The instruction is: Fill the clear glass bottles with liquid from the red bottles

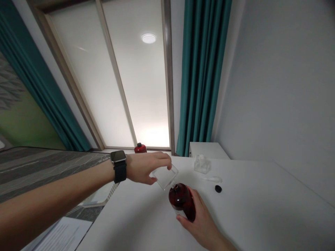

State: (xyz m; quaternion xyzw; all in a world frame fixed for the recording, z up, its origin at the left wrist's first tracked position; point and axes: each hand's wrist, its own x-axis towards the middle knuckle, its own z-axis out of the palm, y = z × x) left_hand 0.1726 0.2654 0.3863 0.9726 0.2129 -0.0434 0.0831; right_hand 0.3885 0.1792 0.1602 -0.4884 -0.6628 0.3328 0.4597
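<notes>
My left hand [154, 165], with a dark watch on its wrist, grips a clear square bottle [165, 177] by its sides. The clear bottle is tilted, its narrow neck pointing down and right. In my right hand [200, 218] is a dark red-brown bottle [182, 199] with a pale label, uncapped and leaning to the left. The two necks meet or nearly meet; I cannot tell whether they touch. Right of them on the white table lie a black cap [218, 189] and a clear plastic piece [213, 179], perhaps a pump or dropper.
Another clear container [202, 164] stands toward the back of the white table [251, 209]. A red bottle with a dark cap [140, 148] is behind my left hand. Printed paper [64, 235] lies at the lower left. A white cabinet [208, 150] stands beyond the table.
</notes>
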